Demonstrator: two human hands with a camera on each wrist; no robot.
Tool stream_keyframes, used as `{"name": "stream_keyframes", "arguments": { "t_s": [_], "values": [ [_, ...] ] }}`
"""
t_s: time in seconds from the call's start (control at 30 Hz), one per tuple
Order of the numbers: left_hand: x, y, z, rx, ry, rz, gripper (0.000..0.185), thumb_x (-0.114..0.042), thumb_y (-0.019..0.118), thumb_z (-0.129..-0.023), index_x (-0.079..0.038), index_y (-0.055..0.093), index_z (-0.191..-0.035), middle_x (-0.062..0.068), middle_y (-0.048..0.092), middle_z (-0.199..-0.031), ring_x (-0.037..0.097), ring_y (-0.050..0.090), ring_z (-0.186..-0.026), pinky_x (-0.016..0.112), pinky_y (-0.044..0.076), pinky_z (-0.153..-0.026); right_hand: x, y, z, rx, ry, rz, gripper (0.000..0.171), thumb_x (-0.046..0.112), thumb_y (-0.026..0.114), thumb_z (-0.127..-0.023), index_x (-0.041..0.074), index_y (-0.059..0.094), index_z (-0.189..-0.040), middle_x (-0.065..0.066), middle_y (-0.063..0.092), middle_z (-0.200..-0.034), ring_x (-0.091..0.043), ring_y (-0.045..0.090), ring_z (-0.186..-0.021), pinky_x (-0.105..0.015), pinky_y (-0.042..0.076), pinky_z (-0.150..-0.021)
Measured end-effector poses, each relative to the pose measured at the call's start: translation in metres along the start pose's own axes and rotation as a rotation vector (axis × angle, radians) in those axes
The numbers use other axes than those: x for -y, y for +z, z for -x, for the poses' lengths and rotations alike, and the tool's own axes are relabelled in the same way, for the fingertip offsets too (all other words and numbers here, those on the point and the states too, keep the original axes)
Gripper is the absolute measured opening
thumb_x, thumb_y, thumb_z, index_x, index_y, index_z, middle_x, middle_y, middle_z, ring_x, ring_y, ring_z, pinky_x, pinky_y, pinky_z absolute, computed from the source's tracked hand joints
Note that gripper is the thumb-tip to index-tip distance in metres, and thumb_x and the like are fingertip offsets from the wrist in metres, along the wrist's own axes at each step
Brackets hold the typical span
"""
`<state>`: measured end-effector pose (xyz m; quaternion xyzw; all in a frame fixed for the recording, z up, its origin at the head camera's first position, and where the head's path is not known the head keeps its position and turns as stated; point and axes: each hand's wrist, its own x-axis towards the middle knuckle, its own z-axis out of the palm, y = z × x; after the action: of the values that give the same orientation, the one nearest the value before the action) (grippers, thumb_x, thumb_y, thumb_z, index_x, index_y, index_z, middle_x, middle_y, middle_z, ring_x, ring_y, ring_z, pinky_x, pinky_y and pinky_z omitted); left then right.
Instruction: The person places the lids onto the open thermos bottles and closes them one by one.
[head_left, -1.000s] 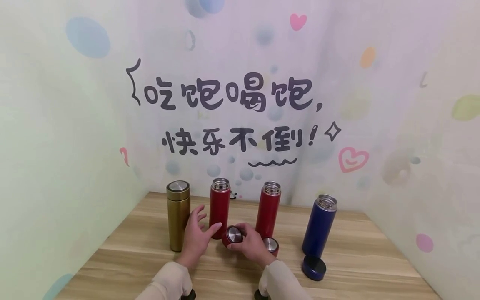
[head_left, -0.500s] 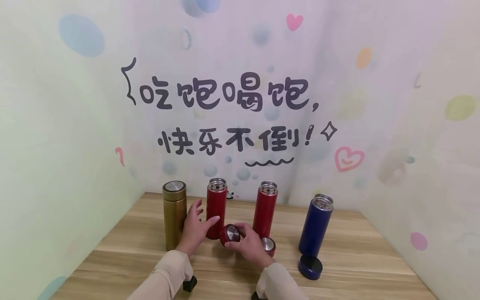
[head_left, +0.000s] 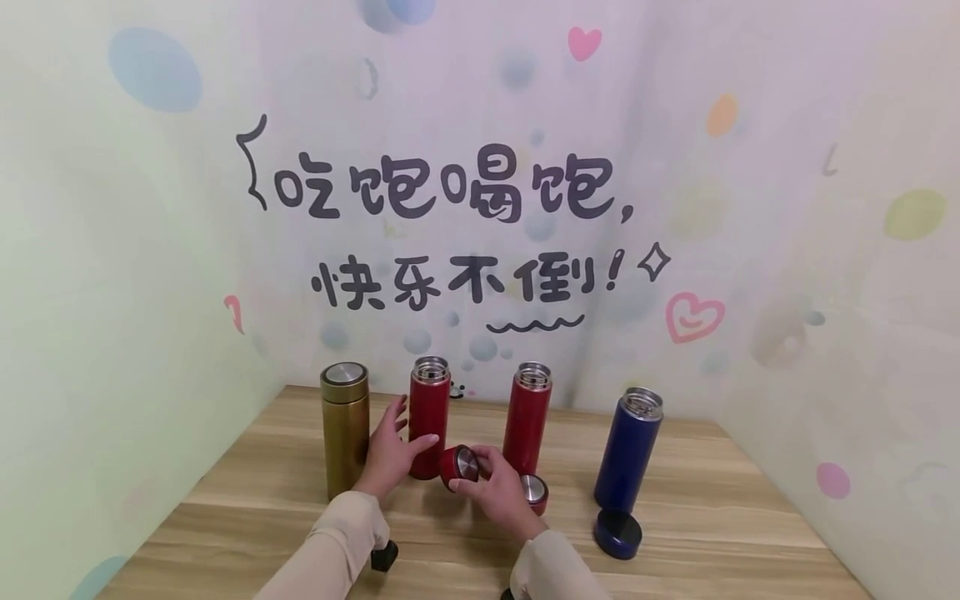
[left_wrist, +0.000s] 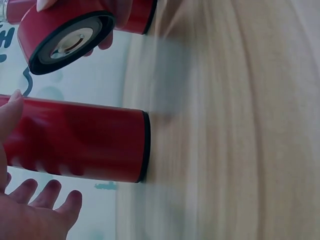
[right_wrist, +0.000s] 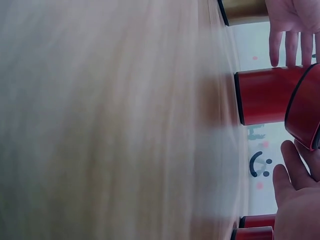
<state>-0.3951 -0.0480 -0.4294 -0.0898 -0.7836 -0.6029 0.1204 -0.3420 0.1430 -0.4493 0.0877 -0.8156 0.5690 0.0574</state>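
My right hand [head_left: 501,493] pinches a red bottle lid [head_left: 451,468] between thumb and fingers, its silver top tilted to the right. In the left wrist view the hollow underside of that lid shows, with a black rim round it. The left hand [head_left: 392,454], fingers and thumb spread, stands beside an uncapped red thermos bottle [head_left: 430,408]; its thumb overlaps the bottle's front. A second red thermos bottle [head_left: 529,412], also uncapped, stands upright behind the right hand. Another red lid [head_left: 536,493] sits on the table in front of it, partly covered by the right hand.
A gold thermos [head_left: 341,442] with its lid on stands just left of the left hand. On the right an uncapped blue thermos [head_left: 630,450] stands upright, its blue lid [head_left: 618,535] lying in front. Behind the wooden table [head_left: 705,517] rises a printed wall [head_left: 480,100].
The head view has shifted slightly, moving the whole scene left. In the right hand, the red lid has tipped a little more onto its side. The left hand stays spread beside the bottle.
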Motion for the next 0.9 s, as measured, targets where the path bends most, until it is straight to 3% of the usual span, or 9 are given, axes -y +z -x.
{"name": "stream_keyframes", "arguments": {
  "t_s": [0.4, 0.77, 0.9],
  "values": [
    [-0.004, 0.002, -0.003, 0.026, 0.014, 0.008, 0.075, -0.017, 0.076, -0.086, -0.009, 0.034, -0.148, 0.018, 0.041, -0.148, 0.041, 0.045, -0.129, 0.059, 0.039, -0.101, 0.0, 0.0, 0.003, -0.05, -0.029, -0.032, 0.063, 0.032, 0.079, -0.082, 0.007, 0.049, -0.131, -0.013, 0.06, -0.13, -0.033, 0.052, -0.123, -0.052, 0.043, -0.101],
    [-0.001, 0.002, -0.005, 0.001, 0.01, -0.031, 0.071, -0.02, 0.075, -0.087, -0.009, 0.037, -0.147, 0.019, 0.047, -0.143, 0.039, 0.049, -0.125, 0.058, 0.043, -0.098, 0.038, -0.004, 0.021, -0.081, -0.053, -0.104, 0.057, 0.021, 0.074, -0.087, 0.001, 0.047, -0.133, -0.02, 0.056, -0.132, -0.039, 0.049, -0.125, -0.057, 0.039, -0.103],
    [-0.001, 0.003, -0.005, 0.002, 0.012, -0.028, 0.071, -0.021, 0.075, -0.087, -0.009, 0.037, -0.147, 0.018, 0.047, -0.142, 0.039, 0.049, -0.125, 0.058, 0.043, -0.098, 0.03, -0.002, 0.018, -0.103, -0.065, -0.111, 0.059, 0.026, 0.075, -0.087, 0.003, 0.046, -0.134, -0.018, 0.056, -0.133, -0.037, 0.05, -0.125, -0.055, 0.041, -0.102]
  ]
}}
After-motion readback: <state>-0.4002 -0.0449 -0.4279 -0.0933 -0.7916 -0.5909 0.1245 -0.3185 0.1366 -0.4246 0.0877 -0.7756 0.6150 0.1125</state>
